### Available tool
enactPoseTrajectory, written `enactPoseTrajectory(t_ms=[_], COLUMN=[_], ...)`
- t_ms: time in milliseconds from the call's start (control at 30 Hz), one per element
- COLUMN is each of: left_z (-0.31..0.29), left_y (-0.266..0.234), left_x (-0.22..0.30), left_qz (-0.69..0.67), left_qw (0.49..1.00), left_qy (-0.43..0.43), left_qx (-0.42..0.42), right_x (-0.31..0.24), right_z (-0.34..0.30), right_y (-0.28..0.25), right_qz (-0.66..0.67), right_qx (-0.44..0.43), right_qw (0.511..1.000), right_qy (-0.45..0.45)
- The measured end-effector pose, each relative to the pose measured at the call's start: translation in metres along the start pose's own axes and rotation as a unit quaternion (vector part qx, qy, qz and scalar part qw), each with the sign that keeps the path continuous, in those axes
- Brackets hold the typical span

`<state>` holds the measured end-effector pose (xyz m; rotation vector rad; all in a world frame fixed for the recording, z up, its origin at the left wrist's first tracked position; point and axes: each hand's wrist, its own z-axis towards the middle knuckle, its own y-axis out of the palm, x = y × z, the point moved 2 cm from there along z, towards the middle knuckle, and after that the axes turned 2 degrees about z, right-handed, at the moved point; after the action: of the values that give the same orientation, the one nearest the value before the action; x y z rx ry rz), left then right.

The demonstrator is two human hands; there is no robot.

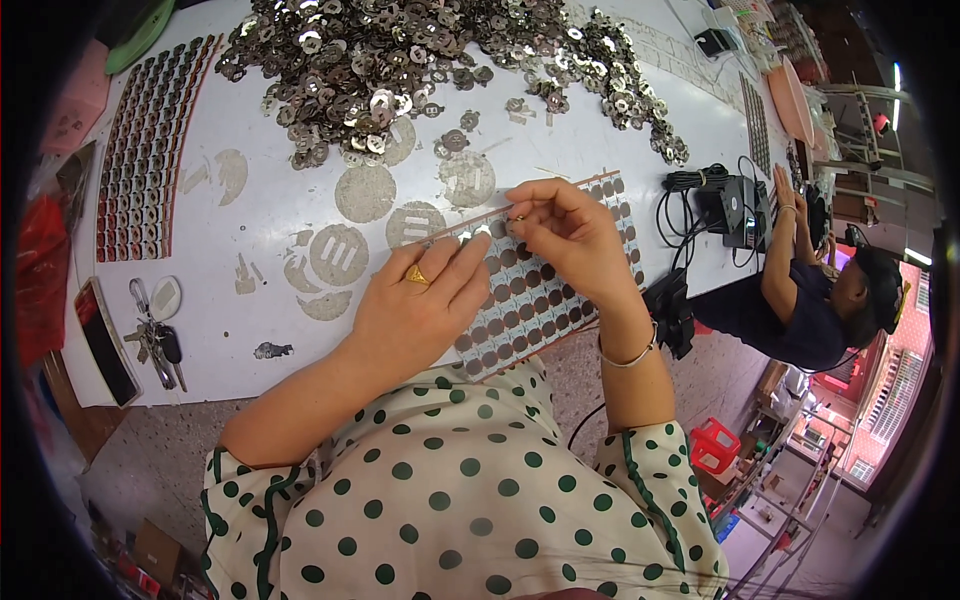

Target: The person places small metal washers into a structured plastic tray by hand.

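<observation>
Fingertips of the left hand (422,298) are laid on a dotted panel (535,350), grip unclear. By the right hand (572,238), fingers curled, a small piece (517,221) is pinched.

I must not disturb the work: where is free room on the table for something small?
The table has a bare patch between the key bunch and the left forearm, beside a dark smudge. Another lies right of the metal disc pile, beyond the coiled black cables. Crowded: the pile, and the panel under left hand and right hand.
</observation>
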<state>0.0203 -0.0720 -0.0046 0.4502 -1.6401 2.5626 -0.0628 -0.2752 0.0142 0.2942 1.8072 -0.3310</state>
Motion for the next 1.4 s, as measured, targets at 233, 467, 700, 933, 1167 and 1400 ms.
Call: enactPoseTrajectory(t_ms=[233, 467, 700, 933, 1167, 1400], left_z=[-0.002, -0.001, -0.001, -0.002, -0.002, -0.002], left_y=[0.000, 0.000, 0.000, -0.002, -0.003, -0.002], left_x=[0.003, 0.003, 0.003, 0.005, 0.009, 0.010], left_qz=[0.017, 0.022, 0.015, 0.017, 0.030, 0.032], left_qw=[1.000, 1.000, 1.000, 1.000, 0.999, 0.999], left_qy=[0.000, 0.004, -0.001, -0.004, -0.006, -0.010], left_qx=[-0.003, -0.006, -0.001, -0.019, -0.041, -0.040], right_x=[-0.001, -0.001, -0.006, -0.009, 0.003, 0.009], right_z=[0.001, -0.004, -0.001, -0.003, -0.011, -0.018], right_y=[0.012, 0.014, 0.013, 0.017, 0.022, 0.025], right_qz=[-0.097, -0.131, -0.164, -0.241, -0.173, -0.180], right_qx=[-0.009, 0.005, -0.006, 0.001, 0.078, 0.099], right_qw=[0.995, 0.991, 0.985, 0.964, 0.980, 0.975], right_qy=[-0.013, -0.041, -0.054, -0.110, -0.052, -0.079])
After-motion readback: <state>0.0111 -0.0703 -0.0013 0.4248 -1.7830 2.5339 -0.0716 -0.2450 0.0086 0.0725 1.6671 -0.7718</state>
